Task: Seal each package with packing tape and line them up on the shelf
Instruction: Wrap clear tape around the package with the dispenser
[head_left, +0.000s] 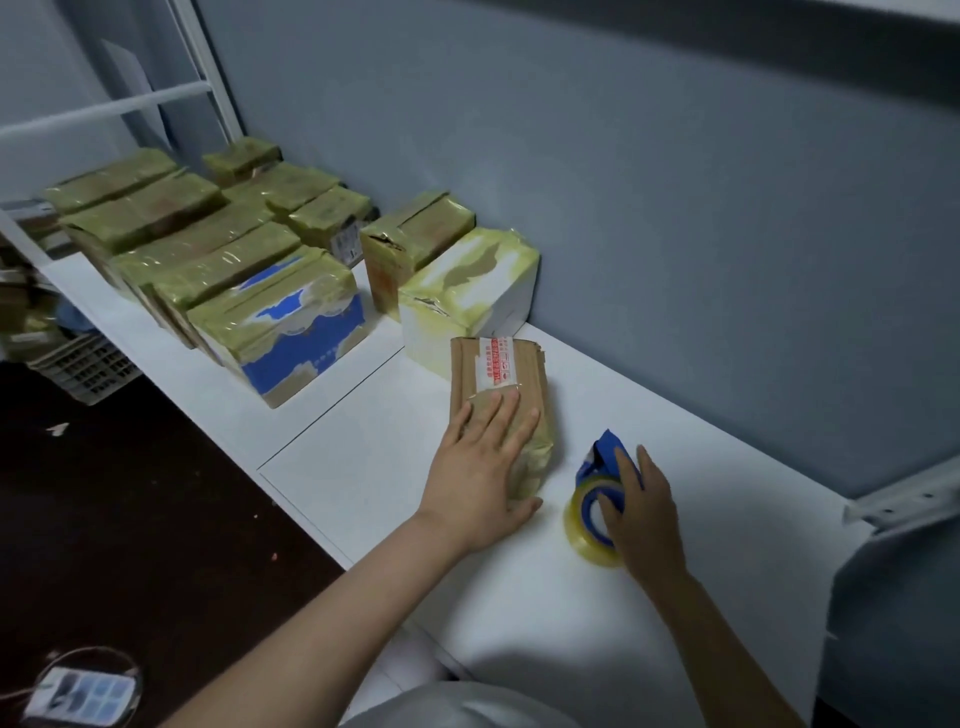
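Observed on white shelf (363, 467): brown cardboard package (498, 374), red-printed tape strip (498, 358) on top. Left hand (483, 467) pressing flat on it, fingers (511, 415) straight. Right hand (644, 514), fingers curled, gripping blue tape dispenser (605, 449) with clear roll, just beside package.

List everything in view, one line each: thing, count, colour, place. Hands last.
brown package: one, brown with red-printed white tape, mid-shelf
taped packages: roughly ten, yellow-green tape, grouped at the shelf's far left
brown box: one, brown, taped, against the wall
white box: one, white with yellowish tape, in front of the brown box
tape dispenser: one, blue with clear roll, right of the brown package
shelf: one, white
wall: grey-blue, behind the shelf
crate: one, dark, on the floor at left
left hand: flat on the brown package
right hand: grips the tape dispenser
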